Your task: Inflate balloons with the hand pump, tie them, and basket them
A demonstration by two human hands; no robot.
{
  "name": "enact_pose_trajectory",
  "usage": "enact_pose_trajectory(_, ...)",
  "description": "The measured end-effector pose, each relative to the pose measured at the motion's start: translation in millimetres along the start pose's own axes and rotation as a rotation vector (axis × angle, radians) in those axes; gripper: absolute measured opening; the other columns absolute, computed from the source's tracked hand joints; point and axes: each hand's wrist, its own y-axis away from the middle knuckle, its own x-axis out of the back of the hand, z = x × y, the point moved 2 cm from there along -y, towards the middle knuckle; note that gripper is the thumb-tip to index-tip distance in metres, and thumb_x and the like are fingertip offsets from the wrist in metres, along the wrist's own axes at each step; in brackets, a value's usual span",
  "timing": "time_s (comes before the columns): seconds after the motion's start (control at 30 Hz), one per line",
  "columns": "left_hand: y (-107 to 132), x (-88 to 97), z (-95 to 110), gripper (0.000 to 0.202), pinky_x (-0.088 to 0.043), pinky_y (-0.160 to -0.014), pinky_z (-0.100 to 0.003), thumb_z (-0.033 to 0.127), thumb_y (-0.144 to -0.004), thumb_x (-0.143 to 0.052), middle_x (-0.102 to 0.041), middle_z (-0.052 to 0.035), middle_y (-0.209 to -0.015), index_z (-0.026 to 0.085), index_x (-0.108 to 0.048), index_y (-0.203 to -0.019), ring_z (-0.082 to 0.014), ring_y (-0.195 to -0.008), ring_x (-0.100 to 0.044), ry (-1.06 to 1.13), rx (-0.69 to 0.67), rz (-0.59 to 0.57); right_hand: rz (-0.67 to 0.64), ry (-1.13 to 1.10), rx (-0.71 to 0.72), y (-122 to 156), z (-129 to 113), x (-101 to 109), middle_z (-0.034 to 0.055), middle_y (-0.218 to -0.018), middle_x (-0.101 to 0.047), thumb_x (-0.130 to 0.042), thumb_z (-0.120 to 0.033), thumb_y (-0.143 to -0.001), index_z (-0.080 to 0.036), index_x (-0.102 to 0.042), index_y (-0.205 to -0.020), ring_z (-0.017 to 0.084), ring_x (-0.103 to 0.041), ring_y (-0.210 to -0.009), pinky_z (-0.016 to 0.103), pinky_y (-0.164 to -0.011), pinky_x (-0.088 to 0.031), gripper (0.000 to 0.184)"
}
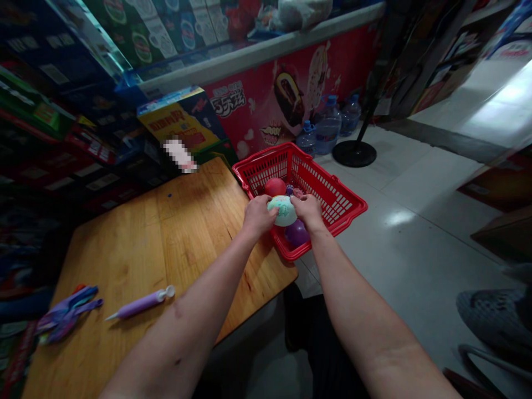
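Note:
Between my two hands is a pale green balloon [283,211] with darker printed marks, small and inflated. My left hand [258,215] grips its left side, and my right hand [308,210] pinches the right. Both are held over a red plastic shopping basket [351,209] with slotted walls. Inside the basket lie a red balloon [275,187], just beyond my hands, and a purple balloon [296,233], below them. Some small dark and reddish items at the basket's far side are too small to name.
On the wooden table [195,221] lie a purple hand pump [141,303] and several uninflated balloons [68,315]. A yellow and blue box [178,119] stands behind it. Beyond are a pink freezer [257,94], water bottles [328,124] and a round black stand base [354,153].

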Motion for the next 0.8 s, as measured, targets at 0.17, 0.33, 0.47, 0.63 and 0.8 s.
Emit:
enact_pose_trajectory(0.17,19.8,12.7,-0.1,0.031,-0.048,-0.091,-0.037,0.032,-0.080,-0.067,-0.069,-0.0104,-0.107,0.018,-0.067,-0.108,-0.0238,-0.101,-0.063,0.029,-0.015,0.018,0.013,0.074,-0.028,8.7,-12.2,4.1,0.0162,-0.101,-0.072,-0.057,-0.051,-0.076,-0.014,-0.072,-0.105,0.031,-0.064,-0.101,0.039,-0.090,-0.047,0.049)
enact_pose_trajectory(0.33,50.8,36.5,1.4,0.029,-0.048,-0.095,-0.039,0.027,-0.080,-0.068,-0.069,-0.0106,-0.109,0.017,-0.066,-0.107,-0.0246,-0.103,-0.063,0.111,-0.064,0.062,0.078,0.095,0.012,21.3,-23.1,6.2,0.0187,-0.103,-0.071,-0.058,-0.049,-0.076,-0.012,-0.071,-0.109,0.032,-0.064,-0.102,0.041,-0.091,-0.047,0.051)
enact_pose_trajectory(0.47,84.3,62.2,-3.2,0.028,-0.048,-0.099,-0.041,0.025,-0.082,-0.067,-0.068,-0.0093,-0.111,0.019,-0.064,-0.108,-0.0242,-0.107,-0.063,0.154,-0.088,0.091,0.144,0.080,0.086,36.5,-36.8,5.2,0.0193,-0.104,-0.069,-0.058,-0.048,-0.076,-0.011,-0.070,-0.109,0.033,-0.062,-0.103,0.043,-0.093,-0.046,0.050)
enact_pose_trajectory(0.63,135.5,103.0,-19.8,0.031,-0.046,-0.102,-0.042,0.022,-0.082,-0.067,-0.067,-0.0092,-0.117,0.019,-0.062,-0.113,-0.0234,-0.112,-0.061,0.175,-0.044,0.131,0.188,0.046,0.192,61.4,-65.1,-3.9,0.0209,-0.105,-0.067,-0.059,-0.044,-0.076,-0.008,-0.069,-0.108,0.032,-0.060,-0.104,0.043,-0.095,-0.045,0.048)
enact_pose_trajectory(0.8,193.9,149.5,-51.9,0.032,-0.044,-0.105,-0.042,0.023,-0.085,-0.064,-0.066,-0.0080,-0.122,0.021,-0.061,-0.116,-0.0223,-0.117,-0.059,0.189,0.023,0.187,0.199,0.026,0.289,93.6,-99.9,-27.2,0.0223,-0.103,-0.066,-0.061,-0.042,-0.075,-0.007,-0.069,-0.106,0.034,-0.059,-0.104,0.045,-0.096,-0.044,0.048)
